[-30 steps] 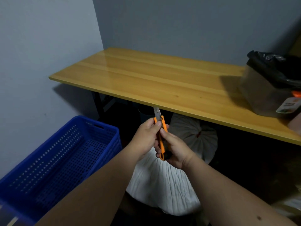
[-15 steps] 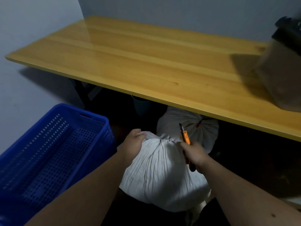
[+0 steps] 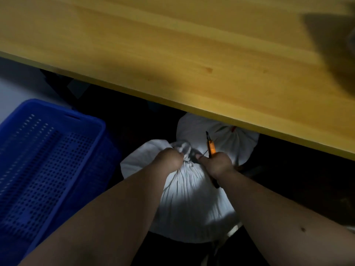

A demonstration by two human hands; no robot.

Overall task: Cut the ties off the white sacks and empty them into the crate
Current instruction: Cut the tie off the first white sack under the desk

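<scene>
A full white sack [image 3: 190, 198] stands on the floor in front of me, its gathered neck [image 3: 185, 150] bunched at the top. My left hand [image 3: 170, 160] grips that neck from the left. My right hand [image 3: 218, 165] holds an orange utility knife [image 3: 210, 145], blade pointing up and away, right beside the neck; a thin dark tie runs between thumb and knife. A second tied white sack [image 3: 226, 139] with a red tie sits behind, half under the table. The blue perforated crate [image 3: 44, 162] stands to the left on the floor.
The yellow wooden table [image 3: 172, 54] overhangs the sacks, with its front edge just above the far sack. A dark object casts a shadow at the table's right end. The floor under the table is dark.
My head has dropped lower and closer. My left hand went from resting on the sack's top to gripping its neck. My right hand brought the knife in against the neck.
</scene>
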